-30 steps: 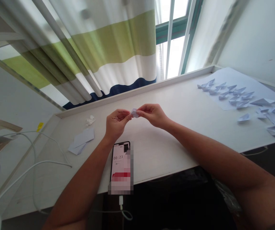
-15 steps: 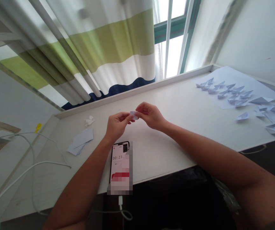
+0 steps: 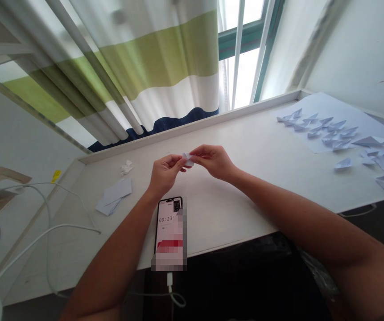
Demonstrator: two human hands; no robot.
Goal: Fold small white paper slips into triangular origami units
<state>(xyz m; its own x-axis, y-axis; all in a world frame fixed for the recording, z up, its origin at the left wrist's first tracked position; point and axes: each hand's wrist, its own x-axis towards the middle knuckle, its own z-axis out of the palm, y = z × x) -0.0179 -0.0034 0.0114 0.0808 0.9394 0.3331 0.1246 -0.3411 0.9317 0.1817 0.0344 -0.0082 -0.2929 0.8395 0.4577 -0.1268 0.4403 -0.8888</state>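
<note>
A small folded piece of white paper (image 3: 187, 158) is pinched between both hands above the middle of the desk. My left hand (image 3: 167, 173) grips its left side with thumb and fingers. From the right, my right hand (image 3: 213, 161) holds the other side, thumb and fingertips pressed together. Fingers cover part of the paper, so its full shape cannot be made out. Over at the right lie several folded paper boats (image 3: 340, 143), some on a large white sheet (image 3: 322, 104).
A phone (image 3: 170, 223) showing a timer lies near the front edge, a white charging plug (image 3: 169, 280) below it. At the left are a stack of paper slips (image 3: 114, 197), crumpled paper (image 3: 126, 167) and a white cable (image 3: 61, 226). A raised rim (image 3: 245, 107) borders the desk's back.
The folded paper now shows a more pointed, creased face between the fingertips. My right hand's fingers have shifted slightly on it. The whole view has moved a little.
</note>
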